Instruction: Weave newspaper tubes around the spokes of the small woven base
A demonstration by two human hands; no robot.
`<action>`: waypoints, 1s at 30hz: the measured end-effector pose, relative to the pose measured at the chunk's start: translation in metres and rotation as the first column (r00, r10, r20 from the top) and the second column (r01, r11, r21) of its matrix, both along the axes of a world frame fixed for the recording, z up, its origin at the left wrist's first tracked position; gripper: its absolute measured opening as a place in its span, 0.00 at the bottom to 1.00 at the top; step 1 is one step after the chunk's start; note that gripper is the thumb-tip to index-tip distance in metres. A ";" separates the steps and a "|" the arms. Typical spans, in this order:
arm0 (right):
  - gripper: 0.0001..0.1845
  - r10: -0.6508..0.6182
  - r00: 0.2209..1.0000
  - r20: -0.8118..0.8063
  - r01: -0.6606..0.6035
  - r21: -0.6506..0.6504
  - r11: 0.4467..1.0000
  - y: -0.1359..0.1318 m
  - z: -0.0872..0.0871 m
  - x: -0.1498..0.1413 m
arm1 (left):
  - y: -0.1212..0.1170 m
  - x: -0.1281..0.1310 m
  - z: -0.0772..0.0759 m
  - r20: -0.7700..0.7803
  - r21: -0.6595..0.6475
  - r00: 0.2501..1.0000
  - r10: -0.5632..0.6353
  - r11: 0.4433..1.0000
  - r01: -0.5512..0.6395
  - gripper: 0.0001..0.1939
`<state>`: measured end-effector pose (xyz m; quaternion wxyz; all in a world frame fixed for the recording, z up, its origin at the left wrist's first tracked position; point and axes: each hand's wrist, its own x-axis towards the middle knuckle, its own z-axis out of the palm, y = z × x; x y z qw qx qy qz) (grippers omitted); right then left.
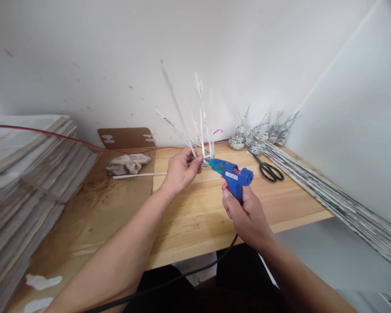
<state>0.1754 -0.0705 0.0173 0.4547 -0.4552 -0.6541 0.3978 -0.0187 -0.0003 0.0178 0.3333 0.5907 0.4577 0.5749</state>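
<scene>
- Glue gun (226, 171), blue with a turquoise front, sits in the right hand (247, 211), fingers wrapped round its grip beside the red trigger; the nozzle aims toward ten o'clock
- Left hand (184, 169), as I see it from here, has thumb and fingertips pinched at the foot of the paper-rod piece (201, 126), some fingers hidden behind it
- That piece stands at the middle of my clock, over the wooden tabletop (189, 226), thin white rods fanning upward from a small joined base; the nozzle is right up by the base, though I cannot tell whether they touch
- Black-handled scissors (269, 171) lie at three o'clock, well apart from the hands
- Small woven figures (237, 139), rod ends poking up, stand together at two o'clock near the wall (117, 52)
- Long bundle of paper rods (319, 193) runs from two o'clock out to four, past the table edge
- Crumpled pale cloth (128, 164) rests at nine o'clock, a loose white rod (140, 175) just beside it
- Tall stack of papers (29, 174) rises farther out at nine, and a brown cardboard flap (127, 138) leans at ten
- Black cord (189, 273) crosses at six o'clock, over the person's dark-clothed legs
</scene>
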 end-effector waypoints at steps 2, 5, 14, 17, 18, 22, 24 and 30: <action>0.13 -0.008 0.999 0.035 0.008 0.009 1.000 0.000 0.001 0.000 | 0.000 0.000 0.000 0.001 0.004 1.000 -0.003 1.000 0.003 0.10; 0.13 -0.010 0.996 0.084 0.008 0.027 1.000 -0.001 0.002 -0.001 | 0.000 0.001 0.001 0.001 0.006 1.000 0.000 1.000 0.000 0.10; 0.13 -0.035 0.984 0.177 0.029 0.037 0.999 -0.002 0.004 -0.001 | 0.000 -0.001 -0.001 -0.022 0.003 1.000 0.010 1.000 -0.010 0.10; 0.13 -0.048 0.980 0.191 0.041 0.037 0.998 -0.002 0.004 -0.001 | 0.001 -0.001 -0.001 -0.031 0.006 1.000 0.005 1.000 -0.005 0.09; 0.13 -0.051 0.979 0.197 0.044 0.038 0.998 -0.003 0.004 -0.001 | 0.001 -0.001 -0.001 -0.034 0.008 0.999 0.004 1.000 -0.004 0.09; 0.15 -0.068 0.970 0.232 0.053 0.070 0.996 -0.004 0.005 0.000 | 0.001 -0.001 -0.001 -0.042 0.013 0.999 0.005 1.000 -0.004 0.09; 0.16 -0.081 0.964 0.253 0.055 0.110 0.992 -0.004 0.006 0.001 | 0.001 -0.001 -0.001 -0.047 0.017 0.999 0.007 1.000 -0.006 0.09; 0.17 -0.091 0.956 0.279 0.049 0.156 0.987 -0.004 0.006 0.003 | 0.000 -0.002 0.000 -0.066 0.009 0.998 0.013 1.000 -0.012 0.09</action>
